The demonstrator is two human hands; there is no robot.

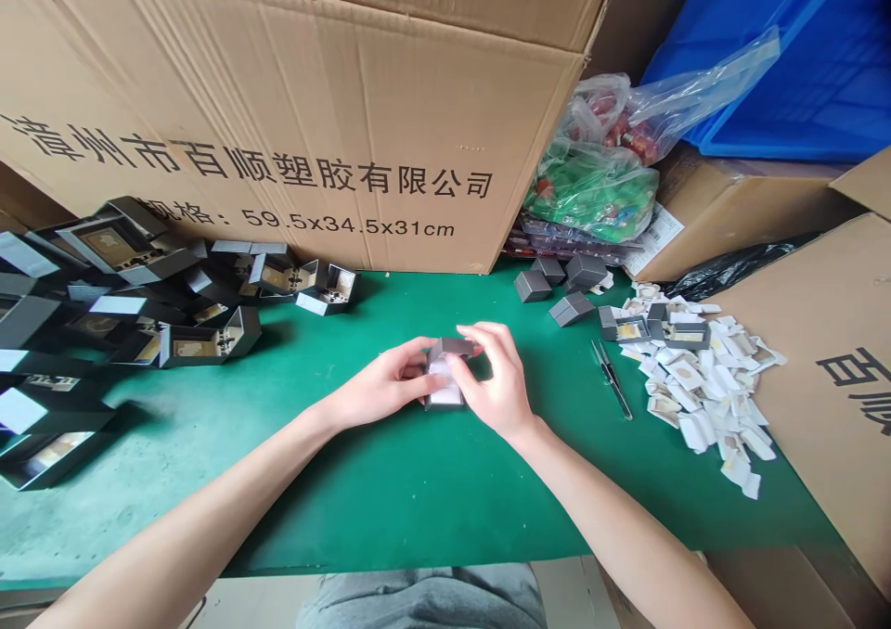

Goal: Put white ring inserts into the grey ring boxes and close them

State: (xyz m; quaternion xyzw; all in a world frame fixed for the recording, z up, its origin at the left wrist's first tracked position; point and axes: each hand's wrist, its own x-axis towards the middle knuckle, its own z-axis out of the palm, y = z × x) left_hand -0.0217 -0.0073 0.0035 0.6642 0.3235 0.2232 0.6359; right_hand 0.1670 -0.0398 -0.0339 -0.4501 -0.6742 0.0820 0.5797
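Observation:
In the middle of the green table, a small dark gift box (445,397) with a pale inside is held between both hands. My left hand (390,383) grips its left side, thumb lying across the front. My right hand (496,378) is closed on the right side, with its thumb on the pale part and the fingers at the dark lid (452,346). Fingers cover part of the box. To the right lie tweezers (613,378), beside a heap of small white pieces (703,378). Two opened dark boxes (686,332) rest on that heap.
Many opened dark boxes (209,341) are piled at the left. Several closed dark boxes (533,286) stand at the back right. A large carton (278,100) walls off the back. Plastic bags (591,193), a blue crate (780,100) and another carton (828,360) bound the right.

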